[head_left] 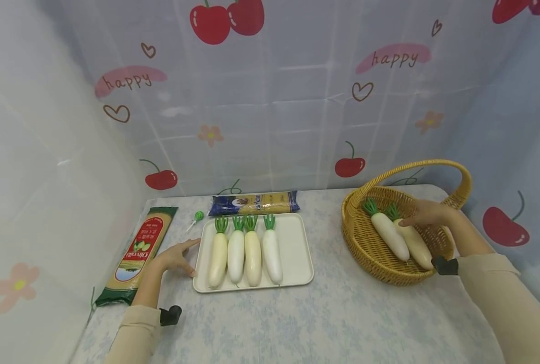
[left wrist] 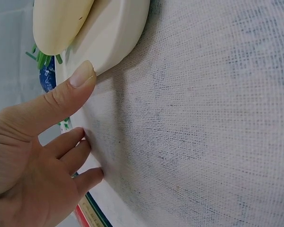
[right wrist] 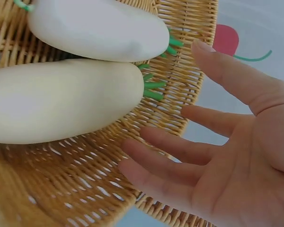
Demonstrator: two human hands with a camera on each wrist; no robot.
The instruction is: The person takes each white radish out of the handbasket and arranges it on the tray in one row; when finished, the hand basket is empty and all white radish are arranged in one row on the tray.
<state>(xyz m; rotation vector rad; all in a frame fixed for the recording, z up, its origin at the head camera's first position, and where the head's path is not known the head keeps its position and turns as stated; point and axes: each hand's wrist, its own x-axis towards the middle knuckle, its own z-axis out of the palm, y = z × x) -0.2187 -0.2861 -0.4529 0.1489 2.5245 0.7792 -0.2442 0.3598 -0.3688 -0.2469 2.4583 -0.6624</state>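
Note:
Two white radishes, one whiter [head_left: 390, 236] and one creamier [head_left: 414, 243], lie side by side in a wicker basket [head_left: 363, 255] at the right. My right hand [head_left: 426, 212] reaches over the basket, fingers spread and holding nothing; in the right wrist view the hand [right wrist: 227, 156] is apart from the radishes' green tops. At the left, my left hand [head_left: 174, 258] is beside a white tray [head_left: 299, 253], its thumb at the tray's near-left edge and its fingers extended. Several radishes [head_left: 254, 259] with green tops lie in a row on that tray.
A red and green noodle packet [head_left: 138, 253] lies left of my left hand. Behind the tray is a blue and yellow pasta packet [head_left: 256, 203]. A green lollipop [head_left: 199, 216] lies near the tray's back-left corner. The basket's tall handle [head_left: 424, 163] arches over it.

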